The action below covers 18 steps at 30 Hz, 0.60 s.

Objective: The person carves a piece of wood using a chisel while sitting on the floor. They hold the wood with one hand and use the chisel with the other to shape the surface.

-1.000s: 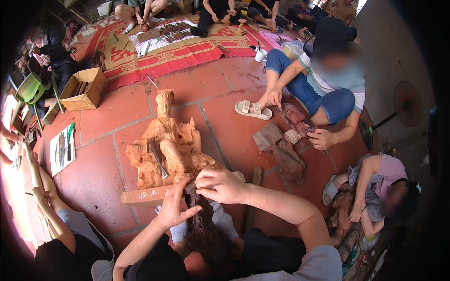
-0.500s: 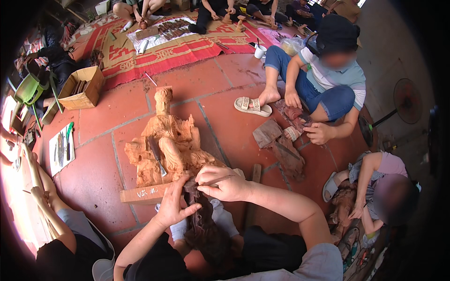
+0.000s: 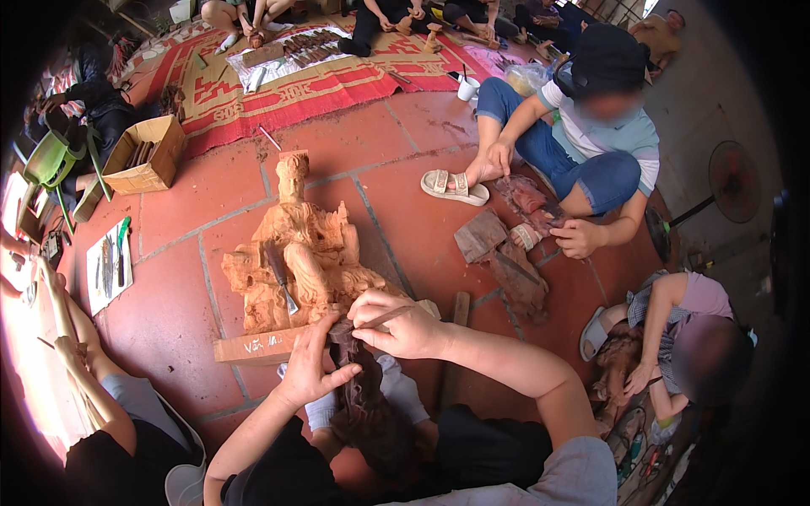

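Now the left hand (image 3: 310, 371), thumb spread, steadies a dark-brown carved wooden piece (image 3: 358, 403) between the person's legs (image 3: 494, 447) as the right hand (image 3: 409, 327) pinches a slim brown stick-like tool (image 3: 385, 318), the wood looking stiff, weighty, edges chippable, best held by its blocky top

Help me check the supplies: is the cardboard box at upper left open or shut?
Open: the cardboard box has its top uncovered, and brown pieces show inside.

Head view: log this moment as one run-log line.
left hand: holds dark carving | right hand: holds slim tool at carving's far end | tan statue: ahead | chisel: resting against statue
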{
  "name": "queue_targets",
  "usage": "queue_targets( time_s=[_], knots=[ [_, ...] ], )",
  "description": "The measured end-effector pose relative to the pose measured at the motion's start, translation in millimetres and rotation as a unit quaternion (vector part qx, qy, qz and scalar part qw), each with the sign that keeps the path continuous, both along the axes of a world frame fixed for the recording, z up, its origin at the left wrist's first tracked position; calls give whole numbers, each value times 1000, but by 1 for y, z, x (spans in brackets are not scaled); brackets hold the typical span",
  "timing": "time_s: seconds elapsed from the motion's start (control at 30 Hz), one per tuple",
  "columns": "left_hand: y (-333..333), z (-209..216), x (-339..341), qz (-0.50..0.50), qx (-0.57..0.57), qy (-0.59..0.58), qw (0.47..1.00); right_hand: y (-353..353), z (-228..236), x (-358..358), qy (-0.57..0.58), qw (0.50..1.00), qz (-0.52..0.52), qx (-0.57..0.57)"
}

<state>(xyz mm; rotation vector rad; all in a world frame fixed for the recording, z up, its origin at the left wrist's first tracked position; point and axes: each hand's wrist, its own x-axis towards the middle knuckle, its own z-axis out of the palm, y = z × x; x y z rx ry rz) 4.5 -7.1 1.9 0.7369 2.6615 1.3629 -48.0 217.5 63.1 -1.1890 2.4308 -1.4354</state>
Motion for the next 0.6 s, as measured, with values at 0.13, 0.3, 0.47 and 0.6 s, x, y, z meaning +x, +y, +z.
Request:
queue_targets(
  time_s=[0.13, 0.3, 0.47, 0.6],
  knots=[
    [0, 0, -1, -1, 0, 15, 1000, 0, 0, 7, -12, 1000, -12, 1],
    [0, -3, 0, -3, 7, 9, 1000, 3, -4, 2, -8, 1000, -14, 0],
    [0, 0, 0, -1, -8, -1, 1000, 5, 3, 6, 26, 999, -21, -11],
    [1, -1, 1, 1, -4, -6, 1000, 8, -8, 4, 19, 1000, 3, 13]
  ],
)
